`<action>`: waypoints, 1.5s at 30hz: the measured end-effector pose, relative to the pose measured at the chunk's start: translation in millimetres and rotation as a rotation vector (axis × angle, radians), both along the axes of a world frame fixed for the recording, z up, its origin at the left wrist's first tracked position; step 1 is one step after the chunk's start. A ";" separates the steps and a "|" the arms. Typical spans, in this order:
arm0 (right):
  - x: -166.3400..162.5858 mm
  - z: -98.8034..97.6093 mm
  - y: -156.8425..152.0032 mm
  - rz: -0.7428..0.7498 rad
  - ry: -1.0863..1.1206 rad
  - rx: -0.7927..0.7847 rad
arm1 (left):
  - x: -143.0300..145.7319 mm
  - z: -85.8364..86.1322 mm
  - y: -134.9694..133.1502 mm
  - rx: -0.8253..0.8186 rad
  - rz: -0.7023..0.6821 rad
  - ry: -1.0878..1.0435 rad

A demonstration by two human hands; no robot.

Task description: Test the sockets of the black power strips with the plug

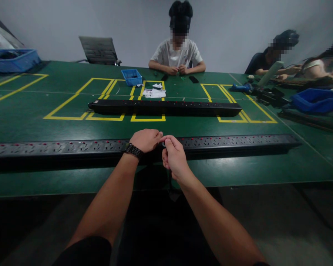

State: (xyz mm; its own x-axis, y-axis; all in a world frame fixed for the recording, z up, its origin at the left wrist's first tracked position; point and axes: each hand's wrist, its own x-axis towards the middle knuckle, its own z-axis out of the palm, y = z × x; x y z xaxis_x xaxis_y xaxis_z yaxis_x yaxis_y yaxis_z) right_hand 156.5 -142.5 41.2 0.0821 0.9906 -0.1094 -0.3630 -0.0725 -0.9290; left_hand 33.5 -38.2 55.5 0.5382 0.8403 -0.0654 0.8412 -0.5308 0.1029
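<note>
A long black power strip (219,142), with rows of sockets and small red parts, lies across the table in front of me. Over its middle, my left hand (146,140) is closed, its fingertips mostly hidden, with a dark watch on the wrist. Beside it my right hand (174,157) is closed in a pinch, thumb on top, its forefinger meeting the left fingers. A small greyish bit shows at the right thumb, too small to name. Farther back lies a second black power strip (166,108), side towards me.
Yellow tape marks the green table (72,129). White papers (154,92) and a small blue bin (131,77) are beyond the second strip. Larger blue bins (318,100) stand at right and left. A person (177,55) sits opposite; two others work at right.
</note>
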 end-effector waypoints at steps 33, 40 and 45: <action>-13.9 -5.2 7.7 -0.129 -0.113 0.017 | 1.2 0.8 0.1 -0.031 0.105 -0.056; -12.3 -11.1 15.2 -0.137 -0.127 -0.024 | 2.5 -3.7 2.1 -0.020 0.128 -0.060; -9.1 -13.5 12.5 -0.106 -0.156 -0.014 | 2.8 -3.3 1.7 -0.021 0.131 -0.057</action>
State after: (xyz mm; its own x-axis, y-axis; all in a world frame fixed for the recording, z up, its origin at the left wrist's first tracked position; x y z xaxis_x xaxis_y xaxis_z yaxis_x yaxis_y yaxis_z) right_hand 147.4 -130.0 27.7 0.2027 0.9740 -0.1009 -0.2211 -0.0549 -0.9737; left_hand 36.2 -36.5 52.3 0.4272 0.9024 -0.0563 0.8958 -0.4139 0.1621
